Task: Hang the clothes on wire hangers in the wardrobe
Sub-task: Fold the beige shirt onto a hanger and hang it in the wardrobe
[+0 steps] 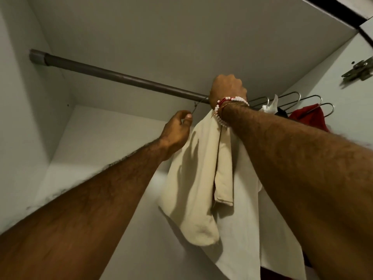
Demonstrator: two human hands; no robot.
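Observation:
A cream garment [193, 178] hangs from a thin wire hanger [196, 107] just under the brown wardrobe rail [121, 76]. My left hand [177, 128] pinches the hanger's wire end between thumb and forefinger. My right hand [228, 87], with a bead bracelet at the wrist, is curled up at the rail above the garment; what its fingers grip is hidden behind the hand. A white cloth [252, 229] hangs behind the cream one.
Several wire hanger hooks [292, 98] sit on the rail to the right, carrying a white item [269, 107] and a red garment [308, 118]. A metal door hinge [358, 70] is at the far right. Grey wardrobe walls and ceiling [181, 37] enclose the space.

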